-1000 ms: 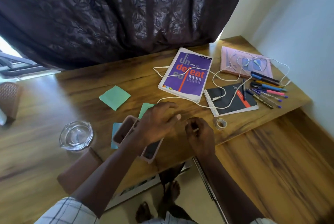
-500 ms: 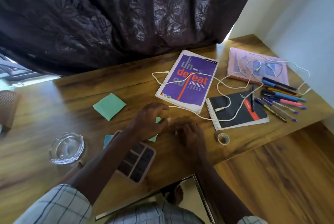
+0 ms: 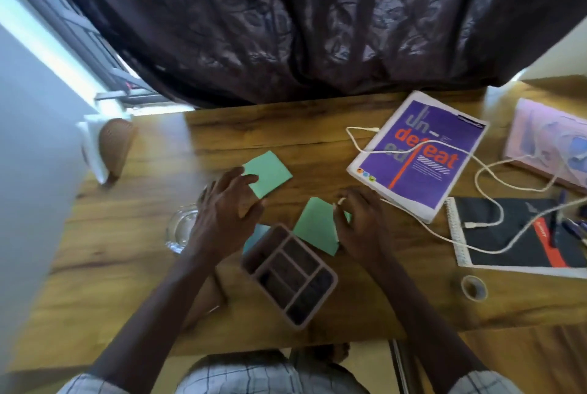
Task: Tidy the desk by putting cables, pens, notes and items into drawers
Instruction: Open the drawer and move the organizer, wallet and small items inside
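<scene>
A pink divided organiser tray (image 3: 328,288) sits near the desk's front edge between my arms. My left hand (image 3: 222,212) is spread, its fingertips touching the near corner of a green sticky note (image 3: 270,171). My right hand (image 3: 362,222) pinches the right edge of a second green note (image 3: 314,228) lying just behind the tray. A blue note (image 3: 255,234) peeks out from under the tray's left corner. A white cable (image 3: 495,190) winds over the purple book (image 3: 422,152) and the black spiral notebook (image 3: 514,234). Pens (image 3: 571,225) lie at the right edge.
A glass ashtray (image 3: 181,228) stands left of my left hand. A tape roll (image 3: 474,287) lies near the front edge on the right. A pink book (image 3: 549,142) rests at the far right. A dark curtain (image 3: 317,28) hangs behind the desk; a brown object (image 3: 116,145) sits far left.
The view has swung left. My left hand moved away from the tray up to the far green note, and my right hand came off the desk onto the nearer green note.
</scene>
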